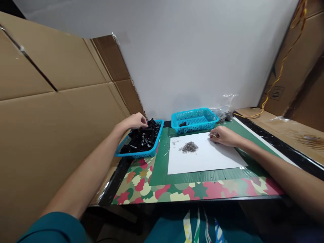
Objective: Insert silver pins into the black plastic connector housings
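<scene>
My left hand (136, 120) reaches over the blue basket (159, 135) on the left, its fingers pinched on one of the black plastic parts (143, 138) piled there. The held piece merges with the heap, so its outline is unclear. At the right edge of a white sheet (210, 158), my right hand (224, 135) is closed around a small, thin, shiny metal thing (214, 135). Its exact kind is too small to make out. A mound of tiny dark metal pieces (189, 147) lies on the sheet, with a few more scattered by its upper left corner.
A second blue basket (194, 127) stands behind the sheet with a few black pieces inside. Clear plastic bags (226, 113) of small parts rest beside it. Cardboard walls (63, 118) flank the table, and a yellow cord (278, 76) hangs at right.
</scene>
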Motion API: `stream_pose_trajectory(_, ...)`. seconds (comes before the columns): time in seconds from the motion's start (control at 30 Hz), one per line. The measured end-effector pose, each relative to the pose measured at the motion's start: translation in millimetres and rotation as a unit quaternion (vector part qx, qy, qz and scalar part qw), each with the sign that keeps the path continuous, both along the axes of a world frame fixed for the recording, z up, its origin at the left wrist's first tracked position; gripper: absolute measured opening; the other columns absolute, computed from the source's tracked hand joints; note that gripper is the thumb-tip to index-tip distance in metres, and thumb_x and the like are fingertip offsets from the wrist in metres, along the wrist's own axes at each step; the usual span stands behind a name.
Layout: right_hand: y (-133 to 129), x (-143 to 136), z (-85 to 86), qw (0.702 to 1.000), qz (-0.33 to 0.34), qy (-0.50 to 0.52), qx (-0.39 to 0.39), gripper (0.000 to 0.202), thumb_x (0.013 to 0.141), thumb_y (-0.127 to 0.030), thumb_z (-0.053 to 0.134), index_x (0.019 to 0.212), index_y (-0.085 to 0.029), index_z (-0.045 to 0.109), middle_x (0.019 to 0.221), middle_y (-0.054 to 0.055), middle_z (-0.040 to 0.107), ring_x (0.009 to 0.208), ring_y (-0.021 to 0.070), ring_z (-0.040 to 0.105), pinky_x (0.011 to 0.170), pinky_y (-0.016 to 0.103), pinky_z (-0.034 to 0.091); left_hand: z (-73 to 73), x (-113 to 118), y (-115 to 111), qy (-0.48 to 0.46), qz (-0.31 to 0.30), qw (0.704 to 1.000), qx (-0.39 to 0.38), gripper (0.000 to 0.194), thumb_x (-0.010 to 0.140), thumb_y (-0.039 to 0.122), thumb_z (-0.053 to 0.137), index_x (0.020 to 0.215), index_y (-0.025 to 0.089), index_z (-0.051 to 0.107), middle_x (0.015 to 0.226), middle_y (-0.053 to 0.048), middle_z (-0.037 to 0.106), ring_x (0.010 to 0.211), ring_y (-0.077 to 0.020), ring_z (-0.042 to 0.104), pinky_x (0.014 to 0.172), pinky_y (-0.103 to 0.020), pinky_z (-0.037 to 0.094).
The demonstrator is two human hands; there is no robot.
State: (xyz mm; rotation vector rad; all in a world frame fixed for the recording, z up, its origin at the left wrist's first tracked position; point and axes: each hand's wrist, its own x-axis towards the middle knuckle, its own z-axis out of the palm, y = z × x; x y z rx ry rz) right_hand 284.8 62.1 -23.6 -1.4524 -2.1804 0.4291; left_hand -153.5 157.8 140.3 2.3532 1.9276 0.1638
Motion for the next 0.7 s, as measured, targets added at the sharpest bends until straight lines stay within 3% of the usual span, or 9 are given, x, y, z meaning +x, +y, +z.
stream_pose_trajectory(0.07,1,1,-2.1,1.0,0.01,0.009,-0.009,0.016,0.085,-0.028,0.065,0.082,-0.018,0.076,0.073,0.01,0.074,0.064,0.022,0.062,0.059,0.033,0.038,-2.5,-12,-5,0.031,0.0,0.998,-0.05,0.016,0.063,0.033,0.085,0.066,0.02,0.077,0.063,-0.003,0.072,0.059,-0.0181,0.062,0.06,-0.027,0.046)
stream_pose_trajectory(0.17,0,1,-2.5,0.999,0.028,0.03,-0.003,0.017,0.084,-0.031,0.066,0.08,-0.017,0.074,0.071,0.011,0.073,0.061,0.021,0.059,0.057,0.033,0.037,-7.6,-21,-11,0.06,-0.004,0.996,-0.073,0.022,0.066,0.04,0.084,0.073,0.02,0.077,0.071,-0.004,0.074,0.066,-0.0189,0.064,0.062,-0.027,0.045)
stream_pose_trajectory(0.4,-9,0,9.1,0.99,0.049,0.112,-0.07,0.044,0.093,-0.062,0.059,0.095,-0.018,0.062,0.072,0.006,0.069,0.06,0.0178,0.05,0.058,0.031,0.033,-4.5,-23,-17,0.177,0.042,0.983,0.007,0.043,0.086,0.053,0.069,0.115,0.022,0.072,0.116,-0.01,0.077,0.101,-0.0284,0.072,0.079,-0.031,0.05)
stream_pose_trajectory(0.5,-8,1,10.1,0.985,0.066,0.139,-0.08,0.05,0.091,-0.068,0.062,0.094,-0.019,0.062,0.072,0.005,0.066,0.061,0.0162,0.045,0.058,0.031,0.03,-6.4,-22,-22,0.198,0.054,0.979,0.009,0.047,0.086,0.053,0.07,0.12,0.021,0.068,0.122,-0.015,0.075,0.109,-0.0347,0.071,0.085,-0.036,0.051)
stream_pose_trajectory(0.7,-11,1,13.6,0.955,0.093,0.234,-0.154,0.055,0.087,-0.076,0.067,0.089,-0.022,0.057,0.059,-0.005,0.046,0.054,0.0123,0.035,0.053,0.03,0.023,-13.6,-17,-29,0.21,0.062,0.976,0.016,0.036,0.09,0.042,0.066,0.12,0.022,0.064,0.123,-0.014,0.075,0.111,-0.0333,0.071,0.087,-0.036,0.052)
